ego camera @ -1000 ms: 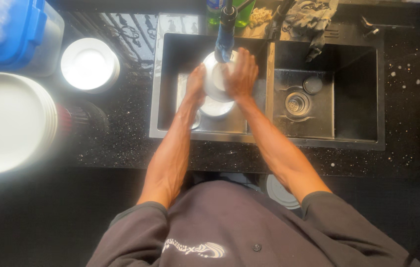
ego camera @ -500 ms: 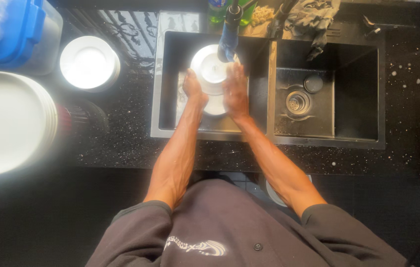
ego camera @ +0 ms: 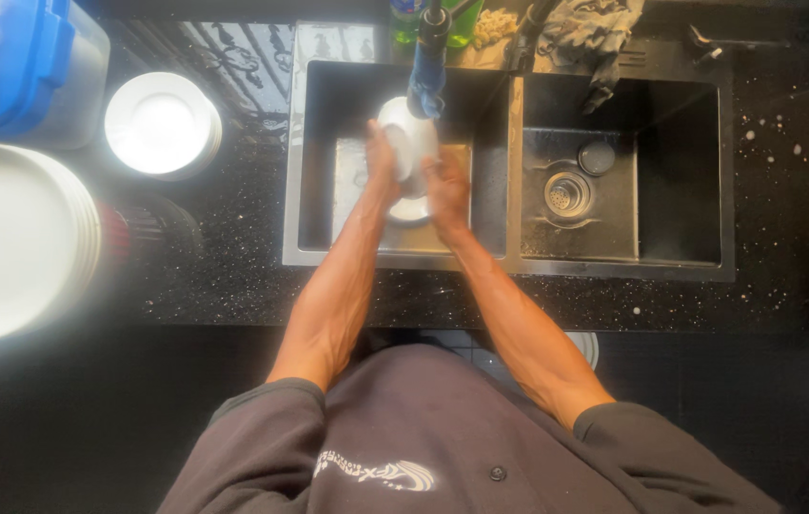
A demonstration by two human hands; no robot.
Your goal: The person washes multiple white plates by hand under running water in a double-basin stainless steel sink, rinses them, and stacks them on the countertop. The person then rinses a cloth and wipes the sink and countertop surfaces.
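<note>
While both hands, left hand and right hand, grip a white plate under the faucet, more plates wait in the sink; washed stacks sit at the tabletop's left edge.

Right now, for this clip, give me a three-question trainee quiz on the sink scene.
1. True or false: both hands hold the small white plate under the tap, over the left basin.
2. Which basin shows a bare drain strainer? A) left B) right
3. Fill in: on the counter left of the sink, beside the blue-lidded container, stand two stacks of white ____.

Key: 1 true, with the left hand and the right hand at the plate's edges; 2 B; 3 plates.
</note>
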